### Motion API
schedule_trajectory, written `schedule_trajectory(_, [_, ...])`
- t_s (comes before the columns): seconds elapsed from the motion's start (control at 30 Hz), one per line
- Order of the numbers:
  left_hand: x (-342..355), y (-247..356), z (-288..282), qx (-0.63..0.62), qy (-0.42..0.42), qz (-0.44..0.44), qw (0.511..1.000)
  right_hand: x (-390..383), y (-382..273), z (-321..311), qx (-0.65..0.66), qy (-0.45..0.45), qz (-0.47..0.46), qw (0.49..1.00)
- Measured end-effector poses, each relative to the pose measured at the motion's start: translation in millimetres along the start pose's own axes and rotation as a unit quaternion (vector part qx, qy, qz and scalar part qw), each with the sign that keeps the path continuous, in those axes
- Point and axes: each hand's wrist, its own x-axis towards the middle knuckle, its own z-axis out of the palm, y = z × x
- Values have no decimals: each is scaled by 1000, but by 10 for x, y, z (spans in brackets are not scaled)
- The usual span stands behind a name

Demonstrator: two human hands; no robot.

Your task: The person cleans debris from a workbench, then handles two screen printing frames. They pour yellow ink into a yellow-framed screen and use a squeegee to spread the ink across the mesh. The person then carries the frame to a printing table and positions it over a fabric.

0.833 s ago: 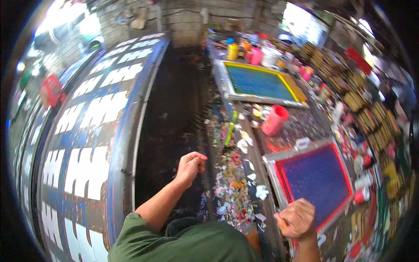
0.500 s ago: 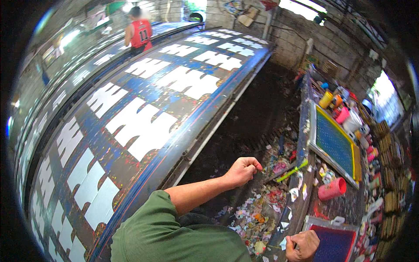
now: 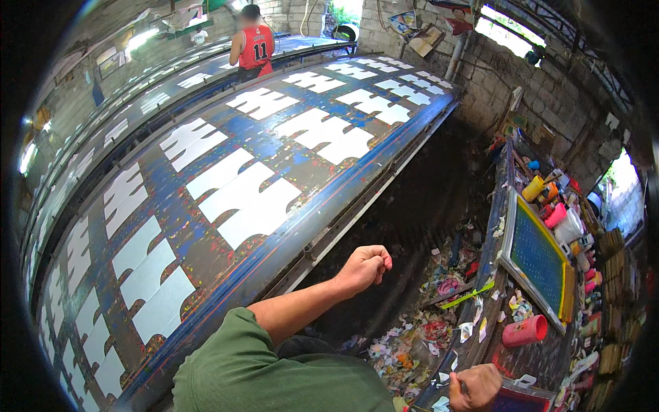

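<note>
My left hand [image 3: 368, 265] is closed above the dark gap beside the long printing table [image 3: 180, 255], with nothing visible in its curled fingers. Flat white cut pieces [image 3: 241, 193] lie in rows on that paint-spotted table. At the lower right my right hand [image 3: 475, 384] is closed too, over the side bench; what it holds, if anything, is hidden. It is nearest a red-edged screen frame [image 3: 522, 402], mostly out of view, and a pink container [image 3: 524, 332] on its side or tilted. Farther up the bench lies a yellow-edged screen [image 3: 539, 250].
A co-worker in a red sleeveless top [image 3: 254, 48] stands between tables at the back. Paint pots [image 3: 567, 226] crowd the right bench, with stacked wooden pieces [image 3: 607, 275] beyond. Scraps [image 3: 412, 343] are heaped below the bench edge; a block wall [image 3: 542, 123] closes the far side.
My view has swung left, bringing the table and co-worker further in and pushing the bench rightward and down in the picture. Both hands stay closed.
</note>
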Motion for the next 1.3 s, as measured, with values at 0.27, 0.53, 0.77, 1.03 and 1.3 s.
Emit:
schedule_trajectory(0.27, [-18,37,58,-105,-77,111,985,-512,304,-119,-30,57,9,998])
schedule_trajectory(0.53, [-95,-32,374,5,-164,173,971,-1101,167,-432,-106,88,113,984])
schedule_trajectory(0.77, [-94,-218,818,-101,-157,129,974,-1674,-123,-855,-130,132,247,951])
schedule_trajectory(1.03, [-80,-392,1395,-63,-165,167,970,-2126,-568,-1142,-187,175,327,910])
schedule_trajectory(1.3, [-78,-629,1950,-45,-125,127,983,-2887,-1429,-1486,-294,250,457,801])
